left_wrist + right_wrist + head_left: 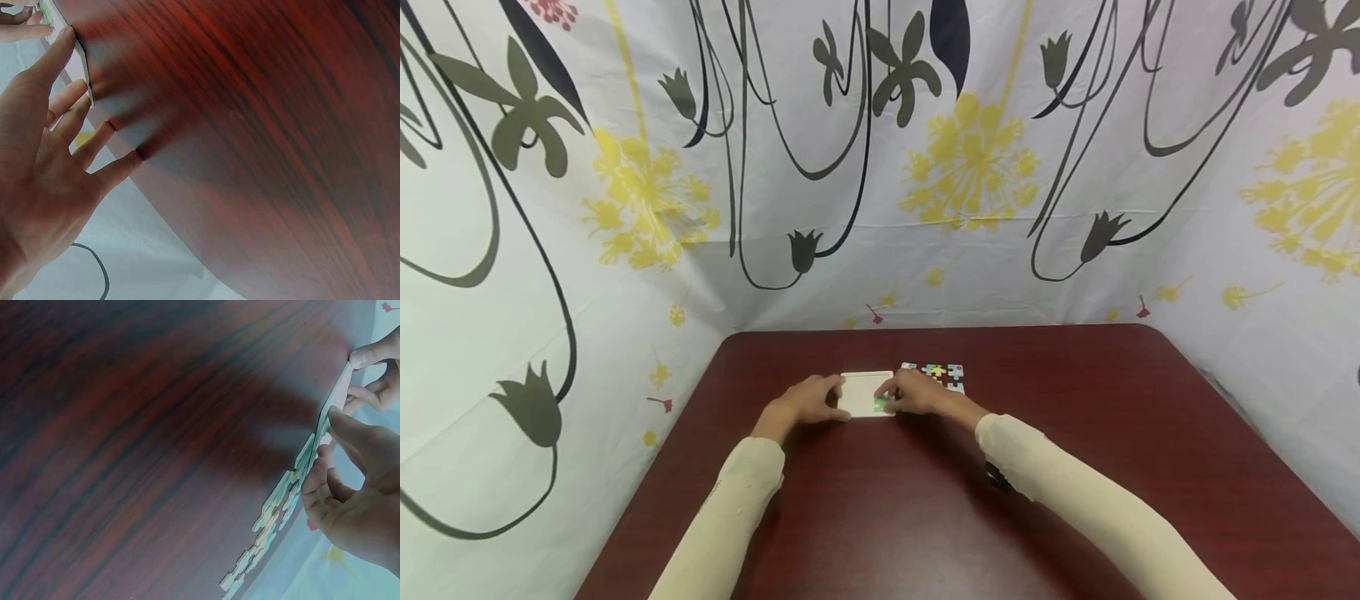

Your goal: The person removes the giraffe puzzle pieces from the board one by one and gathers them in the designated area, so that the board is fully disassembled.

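Note:
A shallow white puzzle tray (859, 390) lies flat on the table toward its back. My left hand (807, 400) holds the tray's left end, thumb at the near corner and index finger farther back; in the left wrist view its other fingers (119, 169) spread toward the tabletop. At the tray's near right corner, my right hand (919, 392) pinches a green puzzle piece (878, 405) with thumb and fingertips, partly hiding it. Whether that piece sits fully flat in the tray cannot be seen.
Several loose, colourful jigsaw pieces (955, 372) lie just right of the tray, partly behind the right hand; the right wrist view shows them low along the table (125, 456). A patterned cloth (850, 200) hangs behind and beside the dark red table.

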`<state>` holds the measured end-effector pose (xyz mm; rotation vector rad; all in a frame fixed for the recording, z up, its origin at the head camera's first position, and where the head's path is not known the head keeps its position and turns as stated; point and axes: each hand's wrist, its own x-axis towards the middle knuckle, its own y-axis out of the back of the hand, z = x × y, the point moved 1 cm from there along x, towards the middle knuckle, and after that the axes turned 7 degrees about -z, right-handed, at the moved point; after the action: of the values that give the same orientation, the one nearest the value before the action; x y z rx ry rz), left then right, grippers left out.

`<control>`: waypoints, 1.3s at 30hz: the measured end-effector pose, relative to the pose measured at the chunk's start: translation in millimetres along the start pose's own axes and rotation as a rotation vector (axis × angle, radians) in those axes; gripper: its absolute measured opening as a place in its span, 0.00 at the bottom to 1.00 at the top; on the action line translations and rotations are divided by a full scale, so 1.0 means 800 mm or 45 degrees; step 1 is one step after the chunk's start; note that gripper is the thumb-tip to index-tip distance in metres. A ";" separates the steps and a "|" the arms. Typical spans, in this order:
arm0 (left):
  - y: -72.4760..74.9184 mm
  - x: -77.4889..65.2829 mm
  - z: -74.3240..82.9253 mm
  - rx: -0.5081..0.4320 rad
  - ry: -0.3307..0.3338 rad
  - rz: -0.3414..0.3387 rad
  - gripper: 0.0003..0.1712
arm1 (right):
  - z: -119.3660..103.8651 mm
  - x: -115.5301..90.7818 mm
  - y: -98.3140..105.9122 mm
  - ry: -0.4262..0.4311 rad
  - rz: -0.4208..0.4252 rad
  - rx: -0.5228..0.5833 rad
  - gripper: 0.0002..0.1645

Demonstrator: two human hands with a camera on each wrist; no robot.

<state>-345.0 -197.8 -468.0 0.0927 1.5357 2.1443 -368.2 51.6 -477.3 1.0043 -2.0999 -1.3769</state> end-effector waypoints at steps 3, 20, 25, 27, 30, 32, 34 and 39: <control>0.001 0.000 0.002 0.003 0.009 -0.003 0.26 | 0.001 0.002 0.000 0.020 -0.014 0.002 0.15; 0.000 0.000 0.001 0.000 0.018 -0.009 0.26 | -0.006 0.005 -0.002 0.034 -0.009 -0.061 0.18; 0.000 -0.001 0.003 -0.004 0.013 -0.008 0.25 | -0.007 0.006 -0.001 0.062 -0.003 -0.058 0.16; 0.000 -0.001 0.003 -0.008 0.009 -0.006 0.25 | -0.009 0.005 0.000 0.043 0.004 -0.035 0.16; 0.000 -0.001 0.003 -0.008 0.009 -0.006 0.25 | -0.012 0.002 0.000 -0.004 0.014 0.006 0.17; 0.000 0.000 0.002 -0.003 0.014 -0.009 0.25 | -0.013 0.000 -0.001 -0.026 0.022 0.037 0.18; -0.001 0.000 0.002 0.001 0.014 -0.009 0.25 | -0.014 -0.002 -0.002 -0.035 0.041 0.066 0.18; -0.001 0.000 0.002 -0.001 0.012 -0.003 0.24 | -0.014 -0.006 -0.006 -0.013 0.103 0.105 0.14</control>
<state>-344.5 -196.2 -468.1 0.0813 1.5396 2.1464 -355.7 47.4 -476.7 0.9352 -2.1959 -1.2681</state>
